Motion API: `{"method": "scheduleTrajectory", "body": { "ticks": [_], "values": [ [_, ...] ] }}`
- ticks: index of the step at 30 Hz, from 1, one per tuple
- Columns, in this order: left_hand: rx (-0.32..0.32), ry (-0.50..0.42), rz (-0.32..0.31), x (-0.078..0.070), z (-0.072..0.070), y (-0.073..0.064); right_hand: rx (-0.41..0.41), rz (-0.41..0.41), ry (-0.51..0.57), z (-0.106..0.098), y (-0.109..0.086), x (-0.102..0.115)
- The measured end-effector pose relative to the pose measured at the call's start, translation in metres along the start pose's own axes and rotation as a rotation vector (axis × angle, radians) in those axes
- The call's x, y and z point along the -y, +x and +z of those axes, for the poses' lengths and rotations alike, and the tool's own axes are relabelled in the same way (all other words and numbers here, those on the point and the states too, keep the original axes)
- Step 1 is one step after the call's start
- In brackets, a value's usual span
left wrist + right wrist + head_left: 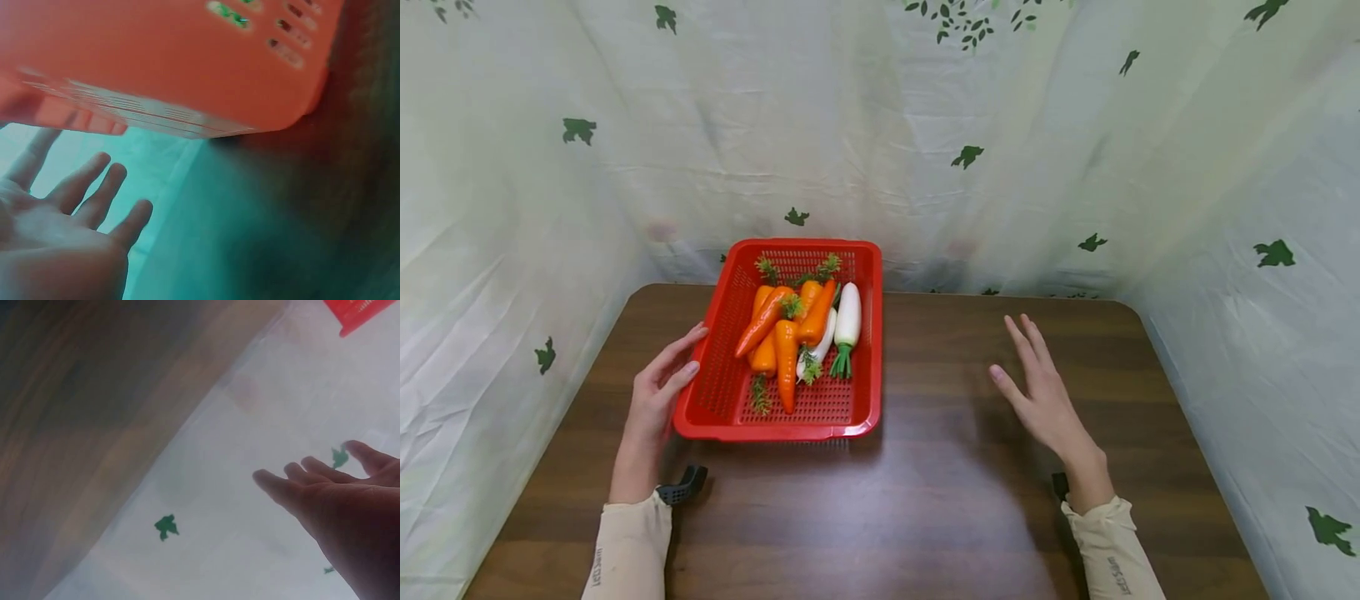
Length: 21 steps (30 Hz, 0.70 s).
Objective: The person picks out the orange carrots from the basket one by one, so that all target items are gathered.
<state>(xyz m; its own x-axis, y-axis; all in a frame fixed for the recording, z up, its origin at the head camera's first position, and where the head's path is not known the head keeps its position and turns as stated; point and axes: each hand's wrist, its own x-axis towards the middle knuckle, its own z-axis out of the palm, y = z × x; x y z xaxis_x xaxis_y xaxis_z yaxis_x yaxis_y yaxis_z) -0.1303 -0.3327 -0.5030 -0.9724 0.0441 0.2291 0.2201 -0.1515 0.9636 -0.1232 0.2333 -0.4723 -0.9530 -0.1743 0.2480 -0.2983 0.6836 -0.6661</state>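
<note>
Loaded basket and two hands, head view. The red basket (778, 432) stood on the far left part of the table (940, 475), holding carrots (787, 350), a white radish (847, 315) and a slimmer white vegetable (824, 340). The left hand (651, 396) touched the basket's left rim with its fingers extended, not wrapped round it; whether it bore any weight could not be told. The right hand (1043, 398), fingers straight and thumb spread, held nothing and hung over the table's right side, well apart from the basket. Likely faults: a lift by the left hand alone would probably tip the basket rightward, its right rim being unsupported, and the loosely heaped carrots could roll toward the radish or spill. The far rim overlapped the curtain (850, 150) in this view; with the base hidden, a push away might catch the cloth or overhang the far edge.
</note>
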Motion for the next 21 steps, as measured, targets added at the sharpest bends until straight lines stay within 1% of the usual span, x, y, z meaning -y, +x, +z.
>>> {"method": "scheduleTrajectory", "body": {
  "ticks": [4, 6, 11, 13, 21],
  "values": [
    [-0.002, -0.029, -0.007, 0.008, 0.0, -0.001, 0.018, -0.002, 0.012, 0.005, 0.002, 0.004],
    [-0.001, -0.061, -0.012, 0.011, 0.001, -0.002, 0.024, -0.004, 0.019, 0.007, 0.003, 0.006],
    [0.0, -0.149, -0.04, 0.011, 0.005, -0.005, 0.035, -0.009, 0.053, 0.014, 0.007, 0.016],
    [-0.003, -0.168, -0.049, 0.011, 0.008, -0.006, 0.036, -0.008, 0.065, 0.017, 0.009, 0.019],
    [-0.011, -0.161, -0.056, 0.01, 0.012, -0.006, 0.03, -0.019, 0.12, 0.03, 0.019, 0.035]
  ]
}}
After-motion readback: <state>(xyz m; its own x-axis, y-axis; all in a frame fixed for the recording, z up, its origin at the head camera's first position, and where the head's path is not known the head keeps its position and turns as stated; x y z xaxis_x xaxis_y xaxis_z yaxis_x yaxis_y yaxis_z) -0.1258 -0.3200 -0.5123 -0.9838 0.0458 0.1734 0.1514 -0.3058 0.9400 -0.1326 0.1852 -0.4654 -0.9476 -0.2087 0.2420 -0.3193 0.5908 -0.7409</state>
